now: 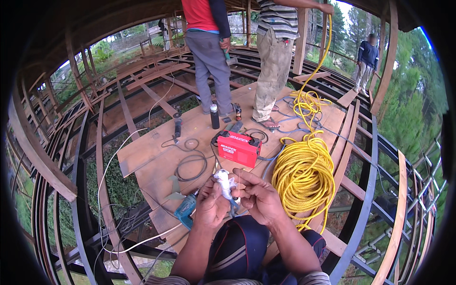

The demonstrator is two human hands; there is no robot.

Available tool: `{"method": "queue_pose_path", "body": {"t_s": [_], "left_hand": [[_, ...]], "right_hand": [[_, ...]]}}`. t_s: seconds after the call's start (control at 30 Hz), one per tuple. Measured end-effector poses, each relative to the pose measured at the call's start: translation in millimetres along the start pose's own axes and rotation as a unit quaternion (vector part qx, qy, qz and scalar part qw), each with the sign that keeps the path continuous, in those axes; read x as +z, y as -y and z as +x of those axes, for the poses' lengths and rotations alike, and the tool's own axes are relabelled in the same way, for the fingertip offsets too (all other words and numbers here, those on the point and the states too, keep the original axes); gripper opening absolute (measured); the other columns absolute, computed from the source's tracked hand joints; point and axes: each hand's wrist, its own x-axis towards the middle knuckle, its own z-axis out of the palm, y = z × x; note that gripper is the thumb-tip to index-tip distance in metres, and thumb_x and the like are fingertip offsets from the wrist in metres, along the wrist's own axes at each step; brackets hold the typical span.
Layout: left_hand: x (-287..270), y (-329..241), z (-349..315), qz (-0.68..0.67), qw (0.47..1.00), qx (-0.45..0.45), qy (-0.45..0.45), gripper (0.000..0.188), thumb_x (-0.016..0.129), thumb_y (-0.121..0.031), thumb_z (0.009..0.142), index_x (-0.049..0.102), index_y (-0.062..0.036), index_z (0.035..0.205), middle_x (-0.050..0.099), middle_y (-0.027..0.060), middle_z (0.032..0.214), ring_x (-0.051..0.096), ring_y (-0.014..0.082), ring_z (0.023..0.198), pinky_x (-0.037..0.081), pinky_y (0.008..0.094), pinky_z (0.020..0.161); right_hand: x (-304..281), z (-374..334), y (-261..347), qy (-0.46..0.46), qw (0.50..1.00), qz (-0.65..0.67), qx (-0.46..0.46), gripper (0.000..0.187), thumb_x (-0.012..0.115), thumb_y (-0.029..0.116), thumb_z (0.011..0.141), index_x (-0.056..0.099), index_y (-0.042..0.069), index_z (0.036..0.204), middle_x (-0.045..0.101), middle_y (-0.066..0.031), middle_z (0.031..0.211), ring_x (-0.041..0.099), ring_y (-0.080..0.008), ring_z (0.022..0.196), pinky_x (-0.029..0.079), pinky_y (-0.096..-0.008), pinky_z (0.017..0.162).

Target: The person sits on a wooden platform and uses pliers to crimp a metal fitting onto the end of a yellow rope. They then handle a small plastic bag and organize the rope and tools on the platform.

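Observation:
In front of my knees, my left hand [212,200] is closed around a small white bundle [223,182] that looks wrapped in crinkled plastic. My right hand [259,195] is beside it, with thumb and fingers pinched together close to the bundle's right side. Something thin, like a strand, seems to run between those right fingers, but it is too fine to make out. Just left of my left wrist lies a teal power tool [186,211] on the plywood. A red boxy machine with a black handle [238,148] stands on the boards beyond my hands.
A large coil of yellow rope [304,176] lies right of my hands on the plywood [156,156]. Two people stand ahead, one holding a hammer [230,58]; another stands far right. Also there: a black bottle [214,117], an angle grinder [177,125], cables, and open gaps between beams.

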Motion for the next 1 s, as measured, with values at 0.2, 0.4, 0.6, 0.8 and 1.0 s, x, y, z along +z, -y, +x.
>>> {"method": "queue_pose_path", "body": {"t_s": [0.2,0.4,0.6,0.8,1.0], "left_hand": [[2,13,-13,0.045,0.995,-0.051,0.076,0.021,0.069,-0.018,0.095,0.062,-0.0062,0.111,0.066,0.0075,0.113,0.061,0.0208,0.106,0.049,0.0403,0.093],[34,26,-21,0.123,0.989,-0.076,0.025,0.023,0.068,-0.007,0.093,0.062,-0.0042,0.115,0.065,0.0079,0.111,0.063,0.0165,0.106,0.05,0.0325,0.094],[19,41,-30,0.254,0.948,-0.139,0.136,0.024,0.057,-0.021,0.103,0.059,-0.0028,0.118,0.063,0.0059,0.099,0.061,0.0137,0.088,0.049,0.0277,0.075],[39,37,-19,0.276,0.935,-0.126,0.183,0.02,0.059,-0.021,0.102,0.063,-0.0044,0.113,0.061,0.0044,0.089,0.056,0.0119,0.076,0.045,0.0259,0.065],[44,27,-18,0.244,0.939,-0.17,0.176,0.014,0.062,-0.014,0.1,0.063,-0.0039,0.109,0.06,0.0003,0.087,0.054,0.0081,0.076,0.044,0.0249,0.068]], "right_hand": [[-14,-12,15,0.04,0.998,-0.046,0.03,0.037,0.057,0.021,0.103,0.058,0.001,0.134,0.068,-0.0065,0.118,0.067,-0.0063,0.087,0.038,-0.0158,0.05],[29,-44,58,0.068,0.763,-0.609,-0.208,0.018,0.064,0.011,0.096,0.065,0.0,0.11,0.07,-0.0052,0.094,0.067,-0.0129,0.085,0.054,-0.0275,0.075],[37,-67,87,0.108,0.843,-0.526,-0.027,0.015,0.058,-0.002,0.09,0.064,-0.002,0.104,0.071,-0.008,0.087,0.073,-0.0145,0.075,0.056,-0.0284,0.062],[46,-77,97,0.131,0.482,-0.835,-0.231,0.02,0.064,0.013,0.089,0.066,0.012,0.109,0.071,-0.0009,0.089,0.073,-0.022,0.072,0.054,-0.0318,0.054],[44,-80,100,0.135,0.515,-0.823,-0.198,0.027,0.065,0.017,0.091,0.067,0.015,0.117,0.072,0.0014,0.097,0.071,-0.0195,0.075,0.053,-0.0335,0.056]]}}
